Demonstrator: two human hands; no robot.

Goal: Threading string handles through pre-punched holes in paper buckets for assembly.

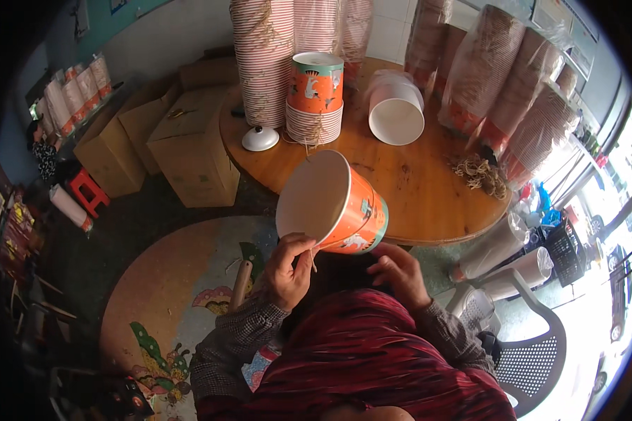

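Observation:
Tilted in front of me is an orange paper bucket (358, 223) with a white inside, a teal base band and printed animals. Its mouth faces left and up. My left hand (290, 272) is closed on its lower rim, thumb and fingers pinching there, and a short strand of twine (314, 259) hangs by the fingertips. Close to the bucket's base, my right hand (402, 276) has loosely bent fingers with the thumb apart. Whether its fingertips touch the base is hard to see.
The round wooden table (428, 186) holds tall bucket stacks (263, 63), an upright orange bucket (317, 84), a white bucket lying sideways (397, 121), a white lid (260, 139) and a twine bundle (481, 174). Cardboard boxes (193, 151) stand left; a grey plastic chair (534, 344) is right.

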